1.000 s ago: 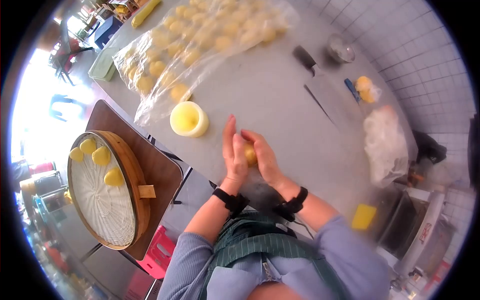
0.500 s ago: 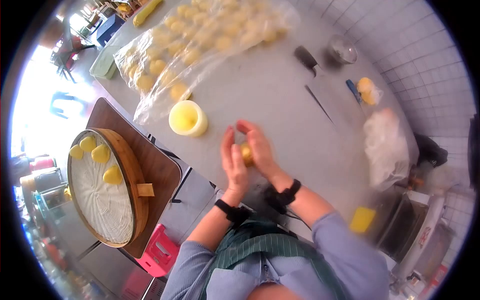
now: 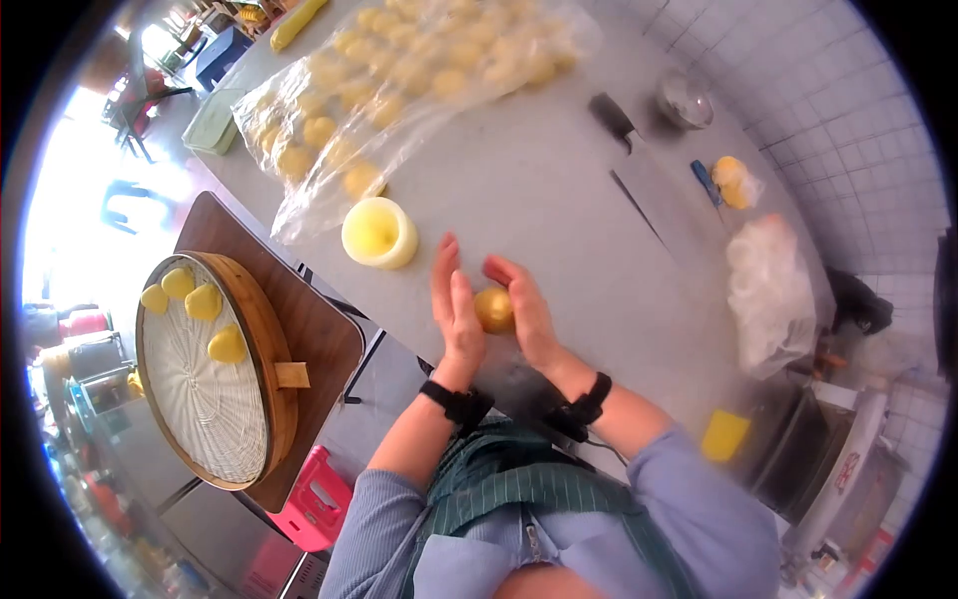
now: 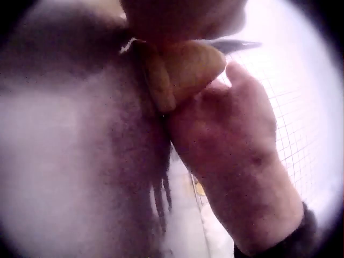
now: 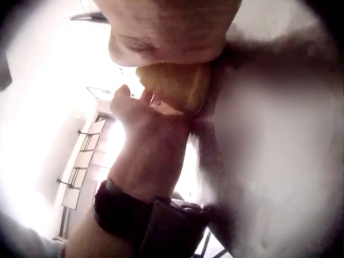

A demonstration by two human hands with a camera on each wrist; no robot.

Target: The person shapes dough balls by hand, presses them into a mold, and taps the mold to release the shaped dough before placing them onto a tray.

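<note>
Between the two palms, low over the grey table, sits a yellow-brown dough piece (image 3: 494,310). The left hand (image 3: 459,317) lies against one side of it and the right hand (image 3: 529,311) against the other, fingers extended and slightly bent. Both wrist views show the dough, domed with a flatter rim, touched by palms on either side: the dough (image 4: 188,70) in the left wrist view and the dough (image 5: 177,86) in the right wrist view. Just beyond the left fingertips stands a pale yellow cup (image 3: 402,243) with yellow material inside.
Plastic sheeting (image 3: 409,135) covers many yellow balls at the back. A cleaver (image 3: 659,195), metal bowl (image 3: 685,100) and white bag (image 3: 766,295) lie to the right. On a brown stool (image 3: 332,344) at left, a round woven tray (image 3: 205,409) holds several yellow pieces.
Both hands have shifted slightly against each other around the dough, and their fingertips stand farther apart. More of the dough shows between the palms.
</note>
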